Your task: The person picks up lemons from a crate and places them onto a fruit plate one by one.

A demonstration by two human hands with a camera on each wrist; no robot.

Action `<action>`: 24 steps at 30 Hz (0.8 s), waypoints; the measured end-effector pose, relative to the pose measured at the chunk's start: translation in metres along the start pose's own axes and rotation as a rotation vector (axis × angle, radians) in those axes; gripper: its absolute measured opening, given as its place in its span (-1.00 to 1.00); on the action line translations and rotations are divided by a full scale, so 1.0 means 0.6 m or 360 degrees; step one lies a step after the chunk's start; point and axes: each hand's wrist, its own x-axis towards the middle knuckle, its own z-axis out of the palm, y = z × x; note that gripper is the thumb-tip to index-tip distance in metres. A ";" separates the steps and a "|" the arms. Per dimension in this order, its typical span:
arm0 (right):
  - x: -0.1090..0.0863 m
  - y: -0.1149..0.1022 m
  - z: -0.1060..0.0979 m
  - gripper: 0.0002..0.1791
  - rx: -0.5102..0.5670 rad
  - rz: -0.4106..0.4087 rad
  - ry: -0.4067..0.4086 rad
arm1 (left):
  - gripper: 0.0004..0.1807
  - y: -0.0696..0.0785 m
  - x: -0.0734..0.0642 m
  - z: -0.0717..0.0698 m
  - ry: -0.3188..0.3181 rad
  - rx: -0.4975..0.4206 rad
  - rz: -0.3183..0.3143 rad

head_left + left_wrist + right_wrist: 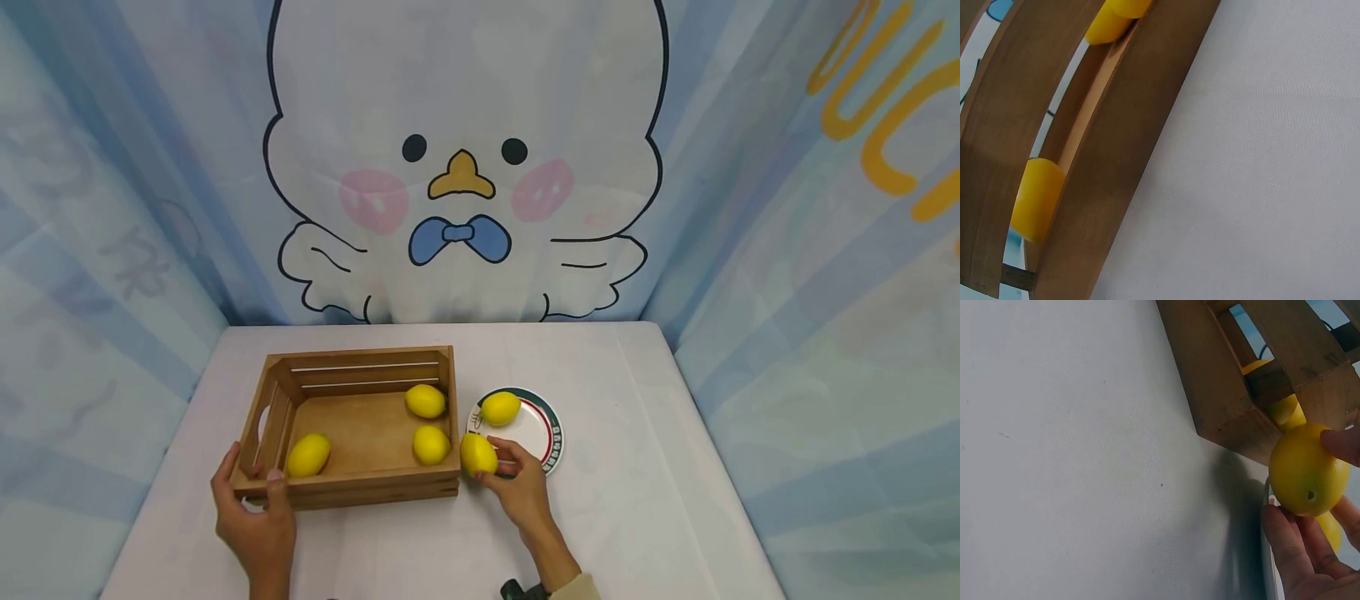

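Note:
A slatted wooden crate (360, 492) stands on the table with three lemons inside: one lemon (308, 455) at the left, another lemon (425, 402) at the back right and a third lemon (431, 445) below it. My left hand (258, 529) grips the crate's front left corner, thumb on the front rim. My right hand (521, 487) pinches a lemon (1307, 469) between thumb and fingers, just outside the crate's right end and above the plate's left edge. One more lemon (501, 408) lies on the round plate (557, 433), which has a green and red rim.
The table (622, 500) has a white cover. Curtains (810, 350) with a cartoon bird print hang at the back and both sides. A dark object (517, 590) shows by the right wrist, at the bottom edge of the head view.

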 end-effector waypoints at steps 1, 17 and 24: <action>0.000 0.000 0.000 -0.38 0.0004 0.0005 0.0001 | -0.29 0.000 0.000 0.000 -0.0002 0.0003 -0.0004; -0.003 0.000 -0.004 -0.37 0.0013 0.0017 0.0005 | -0.28 -0.005 0.000 0.000 0.0012 -0.0009 0.0019; 0.001 0.004 -0.003 -0.39 0.0031 0.0022 0.0005 | -0.28 -0.005 0.001 0.001 0.0008 0.0004 0.0014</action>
